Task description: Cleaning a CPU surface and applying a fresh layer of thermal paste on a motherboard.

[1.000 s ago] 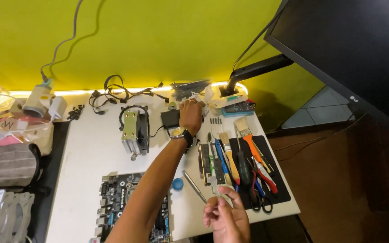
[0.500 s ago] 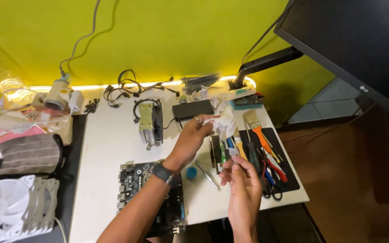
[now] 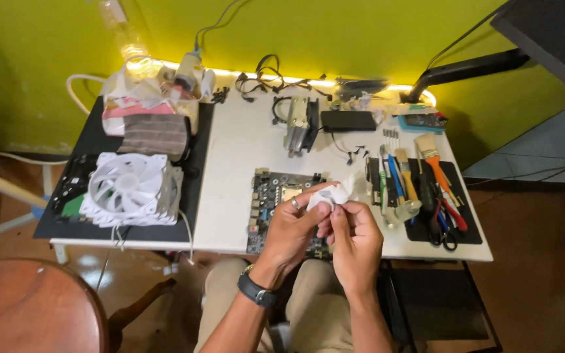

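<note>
Both hands have drawn in from the table's (image 3: 230,196) far side: left hand (image 3: 289,229) and right hand (image 3: 356,238) pinch 1 white wipe (image 3: 330,195), probably crumpled tissue, at 12 o'clock above the motherboard (image 3: 276,196).

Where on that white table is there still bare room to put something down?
The widest bare patch of the table lies between the white fans and the circuit board, running up to the cables. A smaller patch lies right of the tool mat, near the corner. The tool mat and the back edge are crowded.
</note>
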